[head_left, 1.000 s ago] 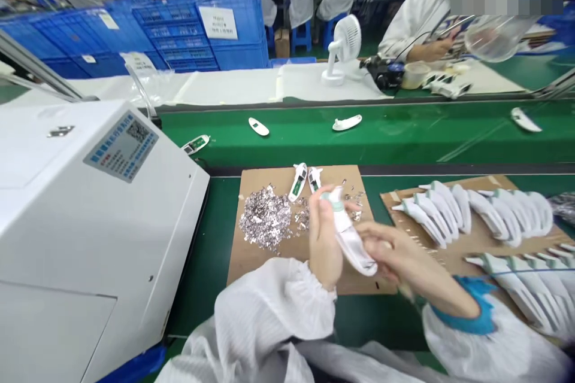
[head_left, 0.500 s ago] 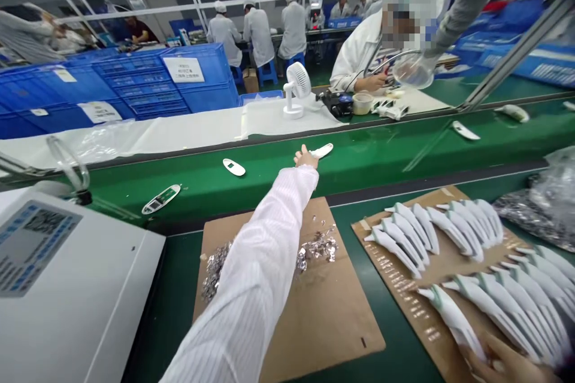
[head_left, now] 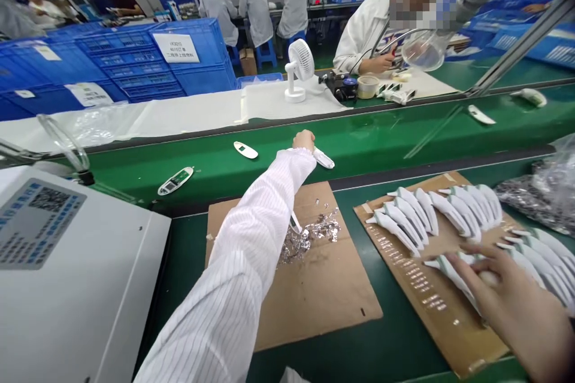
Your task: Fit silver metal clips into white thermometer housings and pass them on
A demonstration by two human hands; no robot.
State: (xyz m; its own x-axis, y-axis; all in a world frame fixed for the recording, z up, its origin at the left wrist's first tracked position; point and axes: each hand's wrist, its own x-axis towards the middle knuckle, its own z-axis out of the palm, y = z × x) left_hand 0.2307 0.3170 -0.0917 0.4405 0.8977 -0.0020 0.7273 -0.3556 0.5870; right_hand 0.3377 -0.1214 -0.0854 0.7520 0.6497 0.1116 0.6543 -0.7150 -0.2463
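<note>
Stretched out over the green belt (head_left: 202, 158), my left hand (head_left: 304, 140) has its fingers curled closed at one end of a slim white plastic shell (head_left: 324, 159). The fingertips are partly hidden behind the hand. On the right, my right hand (head_left: 503, 278) is over the near row of white curved device housings (head_left: 398, 233) on a cardboard sheet (head_left: 404, 311). Its thumb and index finger close round one white housing (head_left: 469, 258), while another housing (head_left: 449, 272) lies just left of the thumb.
Small silvery metal pieces (head_left: 326, 228) lie on the middle cardboard (head_left: 323, 299). Two shell parts, one white (head_left: 245, 150) and one with a circuit board (head_left: 176, 181), rest on the belt. A white machine (head_left: 90, 287) stands left. Across the belt are a fan (head_left: 300, 63) and a co-worker (head_left: 363, 36).
My left hand has closed, and the white shell beside it now points down to the right. My right hand has moved up from the bottom edge over the housings. The view has tilted down slightly.
</note>
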